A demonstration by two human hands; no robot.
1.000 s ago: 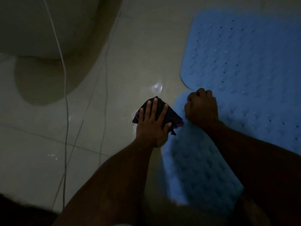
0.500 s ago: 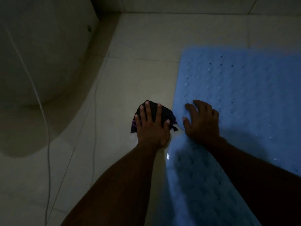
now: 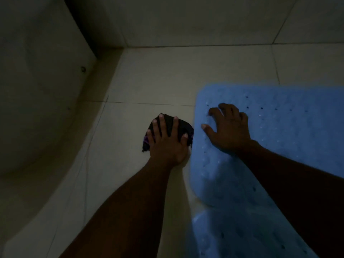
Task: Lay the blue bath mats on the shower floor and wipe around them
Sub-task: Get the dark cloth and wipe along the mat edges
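Hands on dark cloth [image 3: 183,127] and blue bath mat [image 3: 290,131], dim tiled shower floor [image 3: 154,79].

Left hand [image 3: 165,144] lies flat, fingers spread, pressing the cloth onto the floor just beside the mat's left edge. Right hand [image 3: 229,130] rests palm-down on the mat, fingers splayed, grasping nothing. A second blue mat [image 3: 240,233] lies nearer; its long axis cannot be determined. No legible writing. A pale curved fixture [image 3: 37,90] stands left.
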